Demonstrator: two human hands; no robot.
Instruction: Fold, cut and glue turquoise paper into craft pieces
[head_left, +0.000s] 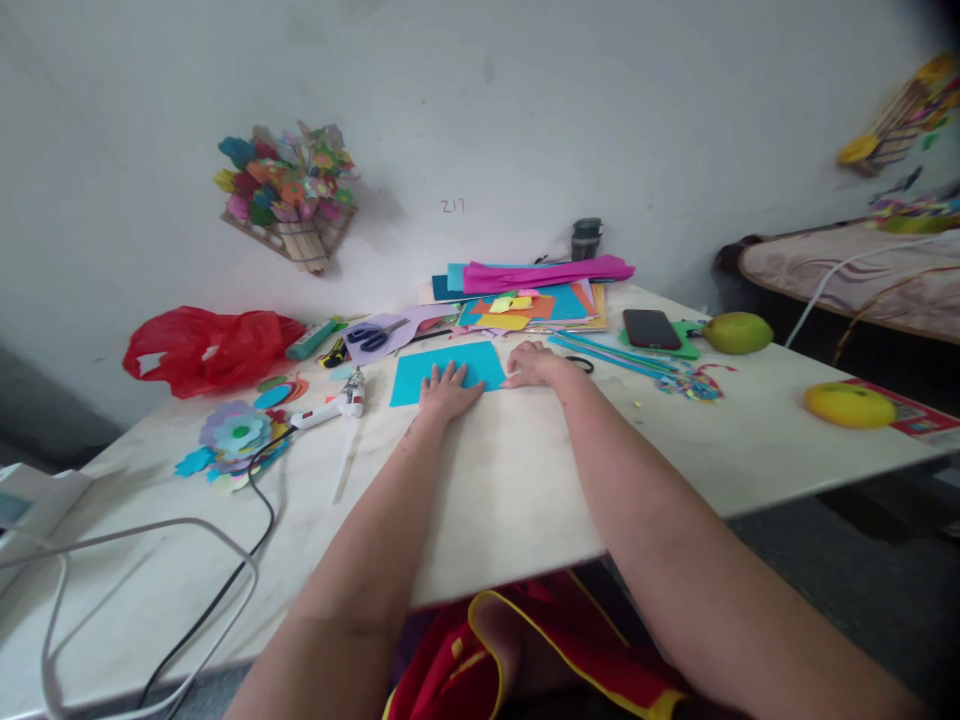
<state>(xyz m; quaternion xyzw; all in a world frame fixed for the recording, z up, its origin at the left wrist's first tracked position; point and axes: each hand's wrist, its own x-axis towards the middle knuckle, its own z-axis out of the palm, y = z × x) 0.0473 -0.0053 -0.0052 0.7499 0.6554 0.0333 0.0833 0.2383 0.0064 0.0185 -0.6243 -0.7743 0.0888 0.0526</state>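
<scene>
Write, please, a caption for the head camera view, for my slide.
Left hand flat on a blue sheet, right hand at its right edge; glue gun and scissors to the left.

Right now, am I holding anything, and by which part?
Your left hand lies flat on the blue sheet; whether your right hand pinches its near right corner can't be told.

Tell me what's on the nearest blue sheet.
The left hand lies spread on the blue sheet; the right hand is at its right edge. Anything beneath the left hand is hidden.
</scene>
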